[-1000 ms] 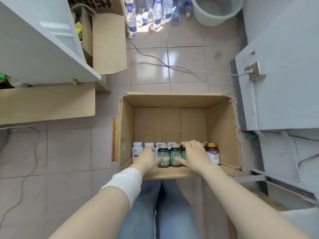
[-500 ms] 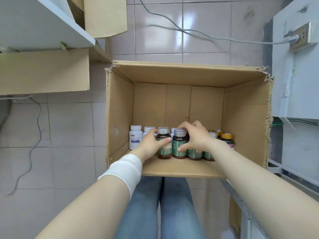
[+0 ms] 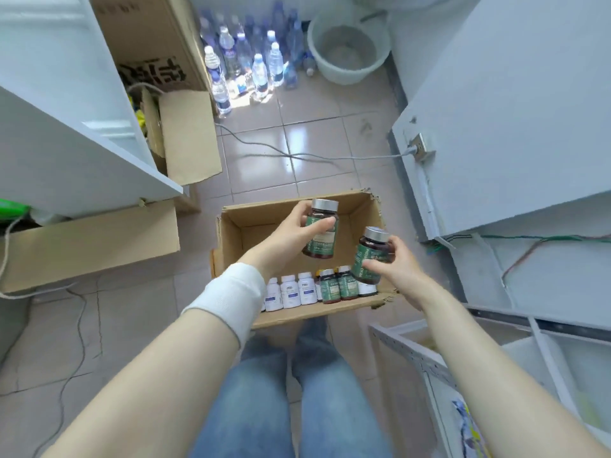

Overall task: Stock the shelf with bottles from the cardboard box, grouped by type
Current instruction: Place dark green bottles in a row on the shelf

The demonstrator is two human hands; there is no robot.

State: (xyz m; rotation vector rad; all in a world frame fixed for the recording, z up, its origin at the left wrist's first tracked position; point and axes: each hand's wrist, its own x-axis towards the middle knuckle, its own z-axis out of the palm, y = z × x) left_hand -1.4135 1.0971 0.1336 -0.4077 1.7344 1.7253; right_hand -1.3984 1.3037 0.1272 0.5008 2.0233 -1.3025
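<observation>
An open cardboard box [image 3: 228, 249] sits on the tiled floor in front of my knees. My left hand [image 3: 291, 233] grips a dark bottle with a green label and silver cap [image 3: 322, 231], lifted above the box. My right hand [image 3: 393, 262] holds a second bottle of the same kind [image 3: 370, 256] over the box's right side. Along the near wall of the box stand three white bottles [image 3: 289, 290] and two more green-label bottles [image 3: 339, 285]. A yellow-capped bottle is partly hidden behind them.
White shelf boards rise at left [image 3: 76, 133] and right [image 3: 512, 127]. Other cardboard boxes [image 3: 89, 246] lie under the left shelf. Water bottles [image 3: 251, 61] and a white bucket [image 3: 347, 47] stand at the back. A cable [image 3: 297, 155] crosses the floor to a wall socket.
Both hands have lifted out of the box, each carrying one green-label bottle. The camera has tilted up, showing more of the floor and the far wall.
</observation>
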